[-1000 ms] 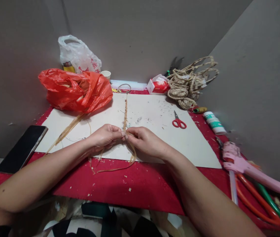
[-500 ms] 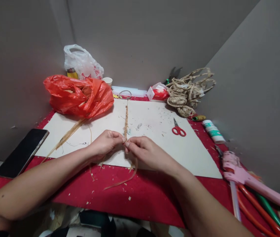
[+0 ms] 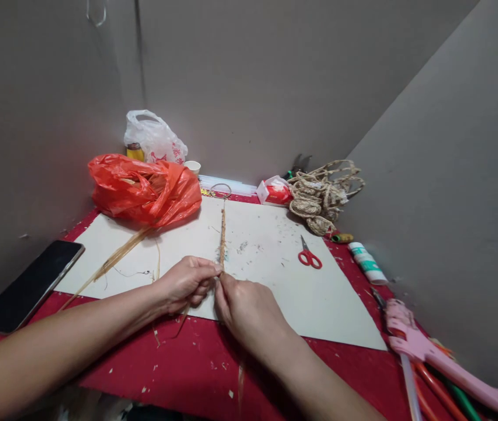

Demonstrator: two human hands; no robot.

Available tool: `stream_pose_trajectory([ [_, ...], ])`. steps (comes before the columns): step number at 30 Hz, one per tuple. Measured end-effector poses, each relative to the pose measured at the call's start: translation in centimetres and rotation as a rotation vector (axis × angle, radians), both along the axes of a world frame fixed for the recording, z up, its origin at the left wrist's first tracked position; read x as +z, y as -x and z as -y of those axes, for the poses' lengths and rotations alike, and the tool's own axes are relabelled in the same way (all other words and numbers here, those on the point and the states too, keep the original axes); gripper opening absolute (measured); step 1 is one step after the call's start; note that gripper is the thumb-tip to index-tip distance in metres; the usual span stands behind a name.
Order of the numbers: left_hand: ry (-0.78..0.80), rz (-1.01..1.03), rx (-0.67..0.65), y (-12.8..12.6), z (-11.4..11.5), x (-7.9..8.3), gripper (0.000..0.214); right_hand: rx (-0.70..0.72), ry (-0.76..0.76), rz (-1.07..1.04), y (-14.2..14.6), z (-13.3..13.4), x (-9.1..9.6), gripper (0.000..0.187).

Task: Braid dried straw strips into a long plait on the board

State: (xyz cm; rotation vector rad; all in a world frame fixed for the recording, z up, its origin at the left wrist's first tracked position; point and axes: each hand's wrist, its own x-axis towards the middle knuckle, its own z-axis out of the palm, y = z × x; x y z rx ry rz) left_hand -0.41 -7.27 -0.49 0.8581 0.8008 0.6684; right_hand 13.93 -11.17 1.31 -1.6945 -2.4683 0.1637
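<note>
A thin braided straw cord (image 3: 222, 234) lies stretched along a white board (image 3: 275, 280), running from a small ring at the far end to my hands. My left hand (image 3: 186, 285) pinches the near end of the cord with closed fingers. My right hand (image 3: 244, 308) is closed just beside it, gripping loose straw strands that trail down toward me over the red table cover (image 3: 179, 368). Both hands touch at the cord's end.
A red plastic bag (image 3: 146, 188) with straw spilling out sits at the back left, with a white bag (image 3: 155, 140) behind it. Red scissors (image 3: 307, 255), coiled straw rope (image 3: 321, 193), a glue tube (image 3: 366, 263), a pink glue gun (image 3: 433, 351) and a phone (image 3: 27, 283) lie around.
My hands have drawn nearer to me along the board. My right hand turned and pulled the loose strands down toward me. The view tilted upward.
</note>
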Motion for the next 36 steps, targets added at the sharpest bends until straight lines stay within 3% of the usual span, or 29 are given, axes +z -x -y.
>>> stream_pose_trajectory([
  [4, -0.05, -0.067, 0.0, 0.0, 0.2, 0.2, 0.023, 0.162, 0.078, -0.057, 0.1, 0.9, 0.8, 0.027],
  [8, -0.042, -0.069, -0.008, 0.4, 0.0, 0.7, 0.023, 0.489, 0.469, -0.35, -1.1, 1.5, 2.8, 0.032],
  [10, -0.061, -0.078, -0.01, 0.7, -0.1, 1.0, 0.023, 0.357, 0.48, -0.582, -1.8, 0.8, 3.3, 0.04],
  [12, -0.076, -0.09, -0.017, 0.8, -0.2, 1.2, 0.022, 0.047, 0.269, -0.789, -2.3, -0.3, 2.9, 0.041],
  [14, -0.088, -0.114, -0.027, 1.0, -0.2, 1.2, 0.022, -0.118, 0.178, -0.927, -2.1, -1.5, 1.9, 0.036],
  [18, -0.17, -0.159, -0.04, 1.1, -0.3, 0.8, 0.026, -0.066, 0.716, -1.108, -1.1, -2.9, -0.5, 0.04],
  [20, -0.228, -0.177, -0.043, 1.2, -0.4, 0.5, 0.027, -0.082, 0.842, -1.093, -0.8, -3.2, -1.1, 0.043],
  [25, -0.422, -0.223, -0.174, 1.5, -0.6, 0.5, 0.027, -0.069, 0.899, -0.981, -1.4, -3.8, -1.5, 0.045],
  [31, -0.622, -0.514, -0.173, 2.1, -0.2, 1.9, 0.02, -0.156, 1.009, -1.219, -1.0, -3.6, -1.7, 0.038],
  [36, -0.481, -0.506, -0.228, 1.8, 1.2, 2.7, 0.021, -0.246, 0.983, -1.375, -0.2, -3.0, -1.7, 0.036],
])
